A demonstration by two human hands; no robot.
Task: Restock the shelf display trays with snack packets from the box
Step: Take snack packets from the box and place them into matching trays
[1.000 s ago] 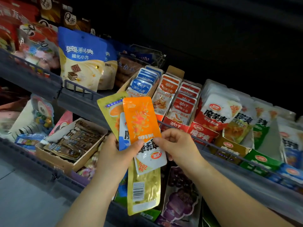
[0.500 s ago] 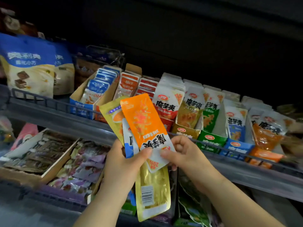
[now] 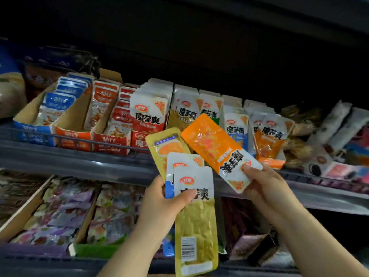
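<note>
Several display trays stand in a row on the upper shelf (image 3: 79, 162). At far left, the blue tray (image 3: 34, 132) and the two red-orange trays (image 3: 73, 136) beside it hold packets but show bare cardboard toward the front, so they appear only partly filled. The trays to the right of these, starting with the red tray (image 3: 142, 141), look fuller, with packets standing upright in close rows.

Below centre, the left hand (image 3: 159, 206) grips a fan of three packets. Its thumb presses across the front and its fingers are hidden behind. The fan consists of a yellow packet (image 3: 165, 144) at the back, a blue-and-white packet (image 3: 180, 159) in the middle and a gold packet (image 3: 196, 226) in front.

To the right, the right hand (image 3: 265, 184) pinches the white end of an orange packet (image 3: 211, 142) between thumb and fingers. The packet is tilted with its print inverted and sits just beside the fan. The orange tray (image 3: 273, 163) stands near it, further right on the same shelf, and already holds matching packets.

Judged status: restocking is under way and not finished. Four packets are in hand and unplaced. The orange packet is the likely next item, and it probably belongs in the orange tray. The supply box is not in view, so its stock cannot be determined.
</note>
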